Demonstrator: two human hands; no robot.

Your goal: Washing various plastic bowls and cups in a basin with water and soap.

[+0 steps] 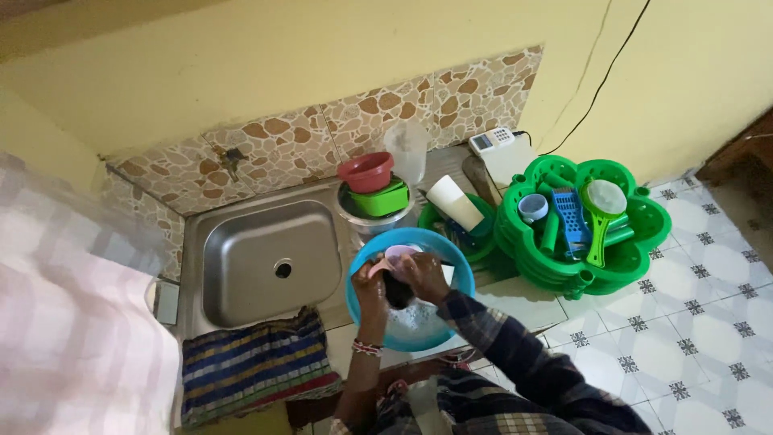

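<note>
Two hands work over a blue basin (366,322) at centre, which sits on the counter just right of a steel sink (266,258). Soapy water shows in the basin's near part. A blurred pale checked cloth (72,322) fills the near left corner and hides whatever lies behind it. A striped towel (254,366) lies along the sink's near edge. At right, a green rack (644,234) holds utensils; its contents overlap and are hard to sort. The left hand (369,283) curls around the edge of a pink cup (397,256), fingers closed on it. The right hand (425,274) is closed on something dark (398,292) pressed against the cup; what it is cannot be made out. A beaded band circles the left wrist (366,348).
</note>
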